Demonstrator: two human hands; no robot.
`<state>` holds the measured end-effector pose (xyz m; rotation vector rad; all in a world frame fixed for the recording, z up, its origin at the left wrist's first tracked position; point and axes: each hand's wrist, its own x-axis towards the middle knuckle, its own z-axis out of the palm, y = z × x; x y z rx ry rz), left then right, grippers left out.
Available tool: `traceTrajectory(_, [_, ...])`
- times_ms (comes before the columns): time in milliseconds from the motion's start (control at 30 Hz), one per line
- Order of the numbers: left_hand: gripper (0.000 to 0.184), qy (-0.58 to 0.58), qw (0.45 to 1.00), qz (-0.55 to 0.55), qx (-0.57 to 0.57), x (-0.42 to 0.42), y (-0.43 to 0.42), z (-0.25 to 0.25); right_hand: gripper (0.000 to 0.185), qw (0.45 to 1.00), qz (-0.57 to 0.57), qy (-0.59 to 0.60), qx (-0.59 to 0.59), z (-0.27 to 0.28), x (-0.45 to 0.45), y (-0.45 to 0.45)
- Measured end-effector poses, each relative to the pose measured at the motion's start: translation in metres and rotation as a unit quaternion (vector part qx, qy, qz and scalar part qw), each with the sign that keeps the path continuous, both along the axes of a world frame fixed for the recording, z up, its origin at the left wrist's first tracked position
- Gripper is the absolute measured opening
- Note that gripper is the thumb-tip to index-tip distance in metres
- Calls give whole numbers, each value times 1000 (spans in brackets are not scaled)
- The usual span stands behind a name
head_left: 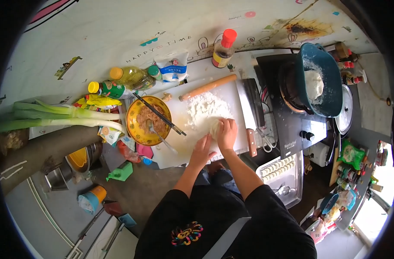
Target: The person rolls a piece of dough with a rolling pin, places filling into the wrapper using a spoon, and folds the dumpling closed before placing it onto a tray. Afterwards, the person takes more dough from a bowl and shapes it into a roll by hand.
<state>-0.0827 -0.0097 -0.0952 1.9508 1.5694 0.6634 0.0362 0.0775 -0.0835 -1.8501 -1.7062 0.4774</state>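
Note:
On the white board (179,151), a pale lump of dough (214,128) lies under my fingers, beside a patch of scattered flour (205,108). My right hand (227,134) is closed over the dough. My left hand (201,150) rests just left of it, its thumb apart from the fingers and its fingertips near the dough. Behind the flour is a wooden rolling pin (208,87). A yellow bowl (130,123) of minced filling (147,119) stands to the left, with dark chopsticks (158,113) and a spoon (162,140) across it.
A cleaver (251,140) lies at the board's right edge, near white scissors (268,144). A blue basin (334,86) with dough sits on the stove (292,129). Below is a metal tray (294,190) of dumplings (278,169). Bottles and leeks (63,116) stand or lie at left.

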Motion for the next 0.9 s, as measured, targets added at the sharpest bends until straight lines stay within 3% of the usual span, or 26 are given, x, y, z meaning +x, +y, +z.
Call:
traceTrajectory(167, [82, -12, 999, -43, -13, -17, 8, 11, 28, 999, 28, -25, 15, 15, 1, -5])
traceTrajectory(267, [77, -39, 998, -36, -45, -20, 12, 13, 34, 992, 122, 1, -24, 20, 15, 0])
traceTrajectory(367, [70, -57, 997, 52, -24, -12, 16, 21, 36, 969, 69, 110, -211, 18, 23, 8])
traceTrajectory(467, [59, -158, 975, 155, -34, 8, 25, 16, 39, 925, 3, 322, -203, 24, 31, 7])
traceTrajectory(500, [54, -206, 959, 186, -49, 13, 28, 13, 31, 909, 2, 350, -225, 23, 35, 6])
traceTrajectory(600, [41, -144, 977, 150, -56, 19, 46, 16, 21, 944, 65, 244, -212, 25, 44, 7])
traceTrajectory(633, [31, -153, 973, 167, -47, 22, 50, 21, 23, 971, 82, 166, -150, 27, 44, 12])
traceTrajectory(733, [32, -143, 976, 152, -57, 22, 57, 21, 27, 962, 38, 98, -253, 33, 31, 14])
traceTrajectory(767, [31, -141, 977, 152, -56, 23, 58, 20, 24, 989, 120, 5, -87, 31, 26, 8])
traceTrajectory(800, [30, -138, 977, 153, -56, 22, 58, 20, 20, 984, 96, 33, -149, 37, 20, 3])
traceTrajectory(900, [34, -105, 978, 166, -69, 21, 55, 23, 12, 993, 114, -26, -18, 17, 10, 0])
